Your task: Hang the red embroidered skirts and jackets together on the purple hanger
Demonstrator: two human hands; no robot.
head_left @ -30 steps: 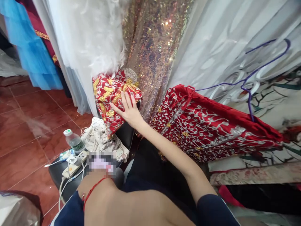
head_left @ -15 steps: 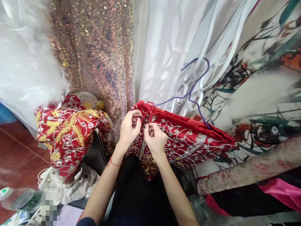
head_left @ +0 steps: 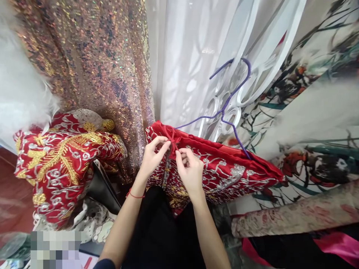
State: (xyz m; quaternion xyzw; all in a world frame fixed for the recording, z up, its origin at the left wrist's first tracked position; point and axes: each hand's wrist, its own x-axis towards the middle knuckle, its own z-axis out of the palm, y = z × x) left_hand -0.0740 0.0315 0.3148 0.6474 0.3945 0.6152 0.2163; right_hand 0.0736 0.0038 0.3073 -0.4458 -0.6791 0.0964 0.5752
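1. The left hand (head_left: 153,158) pinches a thin red cord (head_left: 171,139) between thumb and forefinger, and the other fingers curl loosely beneath.
2. The right hand (head_left: 190,173) pinches the same cord just beside it, thumb and forefinger pressed together, the remaining fingers folded towards the palm.
3. The two hands are close together, their fingertips almost touching over the cord.
4. The cord sits at the top left corner of a red embroidered garment (head_left: 221,172), which hangs folded over a purple hanger (head_left: 230,101).
5. A red string bracelet (head_left: 134,195) circles the left wrist.
6. The garment bears silver and gold stitching and lies in front of the person, above a dark cloth (head_left: 159,231) between the forearms.
7. Behind the hanger falls a white curtain (head_left: 185,56), and a sequinned fabric (head_left: 92,67) hangs to its left.
8. Further left, a second red garment with gold embroidery (head_left: 61,160) is draped over a dark chair (head_left: 103,190), well apart from the hands.
9. To the right hangs a printed floral fabric (head_left: 308,112), and a rolled patterned cloth (head_left: 294,215) lies below it.
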